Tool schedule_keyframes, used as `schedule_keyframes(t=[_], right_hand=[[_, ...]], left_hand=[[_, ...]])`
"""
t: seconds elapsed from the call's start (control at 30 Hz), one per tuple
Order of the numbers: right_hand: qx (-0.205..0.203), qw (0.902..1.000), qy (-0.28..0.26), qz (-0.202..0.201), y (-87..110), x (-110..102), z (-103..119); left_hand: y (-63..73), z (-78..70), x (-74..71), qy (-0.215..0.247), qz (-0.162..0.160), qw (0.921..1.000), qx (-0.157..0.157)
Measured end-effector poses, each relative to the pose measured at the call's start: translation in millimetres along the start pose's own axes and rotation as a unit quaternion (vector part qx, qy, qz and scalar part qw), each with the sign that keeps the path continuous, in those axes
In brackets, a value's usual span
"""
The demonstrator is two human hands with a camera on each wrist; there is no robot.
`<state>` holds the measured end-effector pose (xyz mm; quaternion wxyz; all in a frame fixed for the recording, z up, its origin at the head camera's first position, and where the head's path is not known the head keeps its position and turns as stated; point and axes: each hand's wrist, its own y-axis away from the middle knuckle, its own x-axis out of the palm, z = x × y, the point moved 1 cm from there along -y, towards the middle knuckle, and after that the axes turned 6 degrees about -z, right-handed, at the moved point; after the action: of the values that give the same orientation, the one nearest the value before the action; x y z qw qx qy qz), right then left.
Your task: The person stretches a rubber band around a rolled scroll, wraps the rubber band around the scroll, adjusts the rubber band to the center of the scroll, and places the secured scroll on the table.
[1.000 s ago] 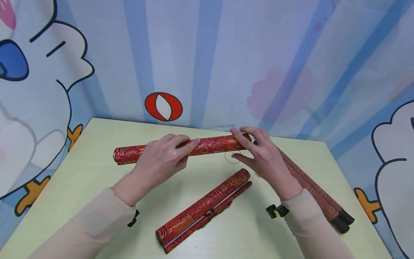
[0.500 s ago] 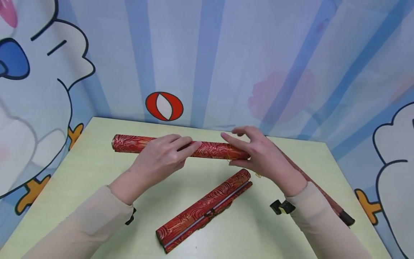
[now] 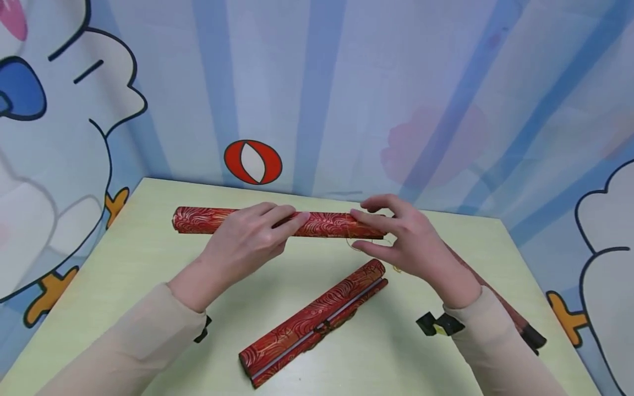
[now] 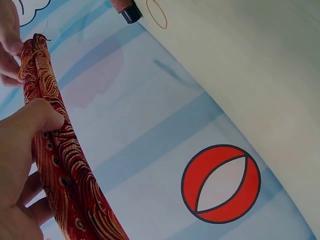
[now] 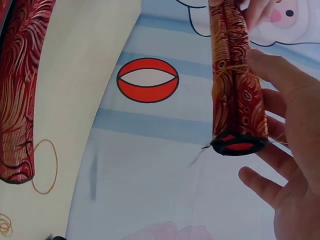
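A roll of red cloth (image 3: 329, 225) with a swirling gold pattern lies across both hands, nearly level above the table. My left hand (image 3: 247, 234) grips its middle, thumb on the near side in the left wrist view. Close to its right end, a thin yellow rubber band (image 5: 232, 69) goes round the roll. My right hand (image 3: 411, 236) is at this end, thumb and fingers on either side, holding the band; a slack loop hangs beneath. The right wrist view shows black trim (image 5: 240, 147) at the roll's end. How the far fingers hold the band is partly hidden.
A second red patterned roll (image 3: 317, 308) with a dark tie lies slantwise on the pale table (image 3: 124, 264). Right of it, partly under the right arm, is a brownish-red roll (image 3: 505, 302) with a black end. Loose rubber bands (image 5: 57, 165) lie on the table. A printed curtain (image 3: 337, 110) stands behind.
The roll's left end has risen and its right end has dropped, so it has gone from tilted to nearly level. The right hand has slid slightly right along with the band.
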<state>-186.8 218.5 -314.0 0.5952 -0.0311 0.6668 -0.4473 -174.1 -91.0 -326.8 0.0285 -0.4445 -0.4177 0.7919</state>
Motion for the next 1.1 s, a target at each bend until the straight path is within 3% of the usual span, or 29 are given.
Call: schedule_keyframes(t=[0.13,0.27,0.53,0.73,0.87,1.1], right_hand=[[0.034,0.9989,-0.022,-0.023,6.7,-4.9,1.9],[0.034,0.9982,-0.010,-0.048,8.0,-6.7,4.4],[0.008,0.9930,0.117,-0.009,10.7,-0.2,8.1],[-0.015,0.9821,0.188,-0.009,11.1,9.9,9.2],[-0.030,0.9795,0.197,-0.026,11.4,13.9,10.4],[-0.037,0.9810,0.185,-0.044,11.1,19.7,12.4]], left_hand=[[-1.8,-1.5,0.7,0.009,-0.011,0.9999,-0.003],[-0.7,-0.9,1.0,0.010,-0.014,0.9998,-0.002],[4.1,-1.4,2.5,0.006,-0.021,0.9998,-0.002],[7.5,-5.0,7.5,0.012,-0.060,0.9981,0.002],[9.5,-7.5,10.6,0.010,-0.082,0.9965,0.007],[7.7,-11.5,12.2,-0.005,-0.092,0.9956,0.014]])
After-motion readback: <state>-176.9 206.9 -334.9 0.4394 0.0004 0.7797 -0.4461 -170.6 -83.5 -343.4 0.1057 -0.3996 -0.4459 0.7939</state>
